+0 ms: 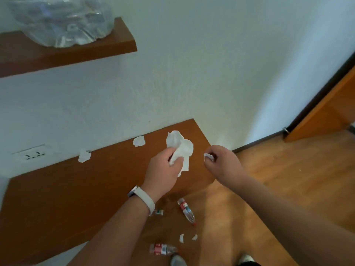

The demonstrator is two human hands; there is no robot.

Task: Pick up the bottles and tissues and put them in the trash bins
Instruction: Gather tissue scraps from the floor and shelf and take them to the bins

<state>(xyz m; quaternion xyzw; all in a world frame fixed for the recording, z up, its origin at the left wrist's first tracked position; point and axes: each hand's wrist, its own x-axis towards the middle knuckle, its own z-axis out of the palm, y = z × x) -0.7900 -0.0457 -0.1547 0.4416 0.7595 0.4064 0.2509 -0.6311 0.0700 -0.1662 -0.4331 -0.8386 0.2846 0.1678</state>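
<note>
My left hand (164,169) grips a large crumpled white tissue (180,145) above the right end of a brown wall shelf (67,189). My right hand (221,160) pinches a small tissue scrap (208,156) just past the shelf's corner. Two more crumpled tissues (138,141) (84,156) lie on the shelf against the wall. On the wooden floor below lie a clear bottle with a red label (186,211), another red-labelled bottle (162,249), a third bottle (158,212) mostly hidden by my left wrist, and two small tissue bits (181,238) (194,237).
An upper brown shelf (80,52) carries a bin lined with a clear plastic bag (61,22) at top left. A wall socket (32,153) sits above the lower shelf. A wooden door (326,108) stands open at right. My shoes (177,260) show at the bottom edge.
</note>
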